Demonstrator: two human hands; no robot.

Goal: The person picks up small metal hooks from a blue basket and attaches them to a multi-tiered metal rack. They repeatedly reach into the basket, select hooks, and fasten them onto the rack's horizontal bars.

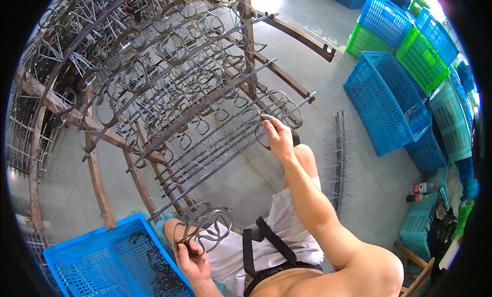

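Dark grey eyeglass frames hang in rows from the metal rods of a rack (248, 45). At the right end of the lowest row, my right hand (280, 139) is closed on the rim of an eyeglass frame (258, 134), pinched between thumb and fingers. It is stretched out in front of my right knee. Above my left thigh, my left hand (193, 262) grips a small bunch of loose eyeglass frames (228, 222). Their rims overlap, so I cannot tell each apart. More eyeglass frames (177, 45) fill the upper rods.
A blue plastic crate (97, 240) with dark thin pieces inside stands beside my left leg. Blue and green crates (389, 102) are stacked at the right. Rods with thin wires (339, 158) lie on the floor to my right. Rack arms (302, 35) jut out ahead.
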